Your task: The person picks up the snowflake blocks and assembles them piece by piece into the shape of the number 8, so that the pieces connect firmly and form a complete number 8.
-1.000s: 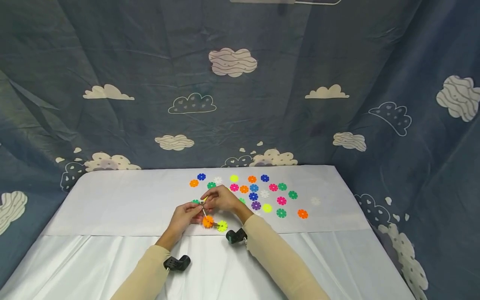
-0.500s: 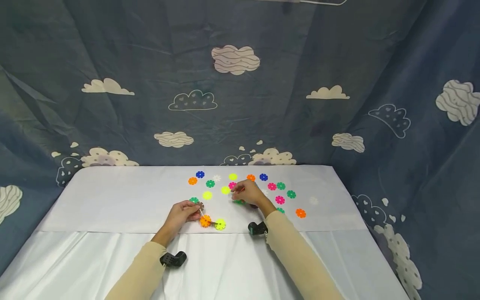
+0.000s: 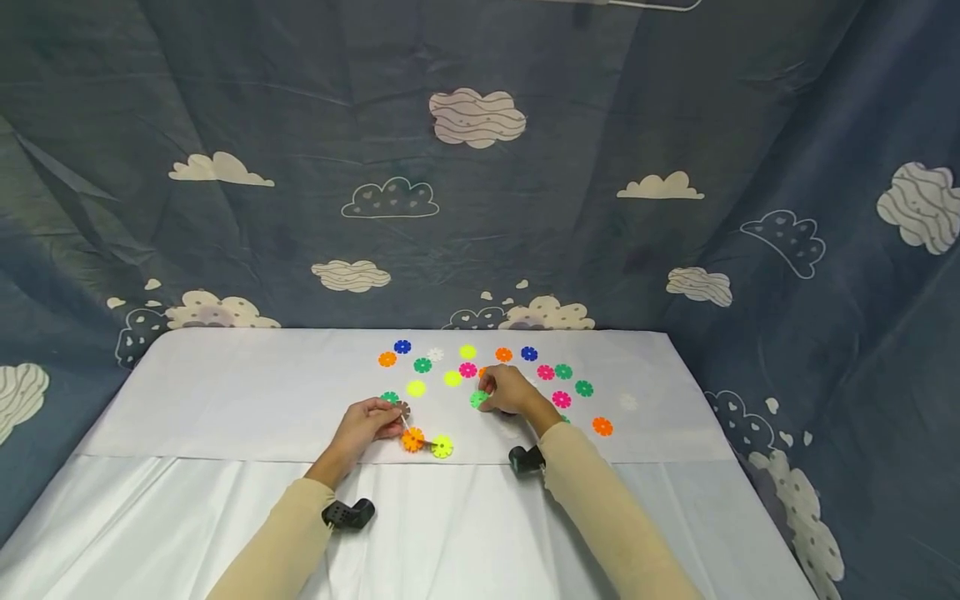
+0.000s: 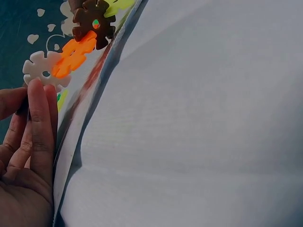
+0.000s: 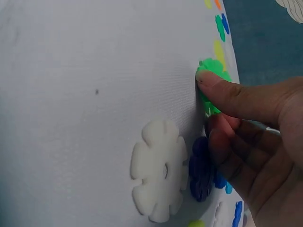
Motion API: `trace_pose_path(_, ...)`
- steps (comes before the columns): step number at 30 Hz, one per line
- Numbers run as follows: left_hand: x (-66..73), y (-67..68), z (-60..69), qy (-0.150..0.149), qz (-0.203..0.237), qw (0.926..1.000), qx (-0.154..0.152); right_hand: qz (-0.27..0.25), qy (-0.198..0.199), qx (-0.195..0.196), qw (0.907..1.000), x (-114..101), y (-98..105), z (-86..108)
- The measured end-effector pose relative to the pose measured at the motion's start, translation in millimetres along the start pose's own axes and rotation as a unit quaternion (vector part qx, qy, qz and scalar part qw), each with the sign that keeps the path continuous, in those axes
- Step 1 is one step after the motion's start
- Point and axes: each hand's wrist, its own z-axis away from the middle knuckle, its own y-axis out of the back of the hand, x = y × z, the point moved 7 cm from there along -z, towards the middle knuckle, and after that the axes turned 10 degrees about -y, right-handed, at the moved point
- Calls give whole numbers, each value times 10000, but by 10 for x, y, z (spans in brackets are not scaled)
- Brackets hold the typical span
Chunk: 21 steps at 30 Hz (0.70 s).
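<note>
My left hand (image 3: pixel 367 429) pinches a brown notched snowflake disc (image 3: pixel 404 409) at the end of a joined chain. In the left wrist view a white disc (image 4: pixel 35 68), an orange disc (image 4: pixel 73 54), another brown disc (image 4: pixel 93 23) and a yellow disc (image 4: pixel 118 5) follow one another from the fingertips. My right hand (image 3: pixel 513 392) pinches a light green disc (image 3: pixel 478 400) just above the table, thumb (image 5: pixel 222 87) across its face. Close below that hand in the right wrist view are a white disc (image 5: pixel 151 175) and a dark blue disc (image 5: pixel 201 165).
Several loose discs in many colours lie across the white table (image 3: pixel 247 392), among them a yellow one (image 3: pixel 416 388), a pink one (image 3: pixel 561 400) and an orange one (image 3: pixel 602 427). A dark cloud-print curtain (image 3: pixel 480 225) hangs behind the table.
My right hand has left the chain and moved right to the loose discs, where it now pinches the light green one. My left hand still holds the chain in nearly the same spot.
</note>
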Motion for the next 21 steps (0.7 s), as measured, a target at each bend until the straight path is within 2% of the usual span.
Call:
trace_pose_path(9,11,-8,13,13,40,10000,19,-388,337,-189,9985,-50,-40,-8)
trace_pose_path(12,23,-16,30,-23,15,10000,-17,-981,455,-248,9938,-74,-66,-7)
trace_pose_path(14,28,-17,30,-42,-7,10000,-33,-1645,511,-349,9844,-106,-89,-9)
trace_pose_path(17,28,-14,25,-21,-31,10000,13,-2567,587,-584,9629,-195,-138,-19)
trace_pose_path(21,9,-11,10,63,-61,9999,104,-3213,660,-917,9402,-369,-221,-49)
